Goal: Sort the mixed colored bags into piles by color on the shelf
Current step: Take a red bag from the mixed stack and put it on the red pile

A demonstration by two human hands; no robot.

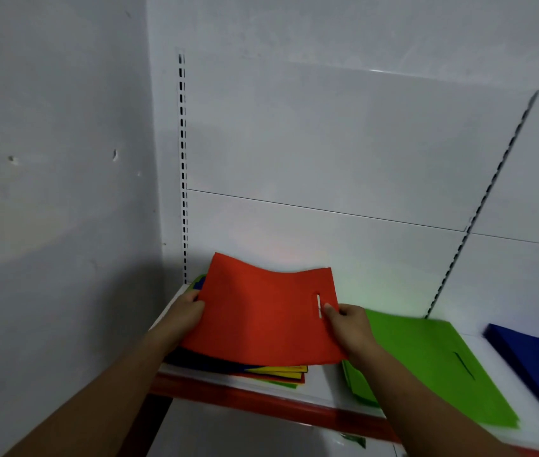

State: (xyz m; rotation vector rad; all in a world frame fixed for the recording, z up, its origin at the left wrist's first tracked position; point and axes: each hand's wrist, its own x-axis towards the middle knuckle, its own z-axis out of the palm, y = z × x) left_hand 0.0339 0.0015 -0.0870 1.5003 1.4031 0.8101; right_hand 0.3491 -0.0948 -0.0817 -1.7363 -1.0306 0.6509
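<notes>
I hold a flat red bag with both hands, lifted and tilted above the mixed stack. My left hand grips its left edge. My right hand pinches its right edge beside the slit handle. Under it lies the mixed stack of bags, with dark blue, yellow, red and green edges showing, at the left end of the white shelf. A green pile lies to the right of the stack. A blue pile lies at the far right, cut by the frame edge.
The shelf has a red front strip and a white back panel with slotted uprights. A grey wall closes the left side. A small green scrap shows on the level below.
</notes>
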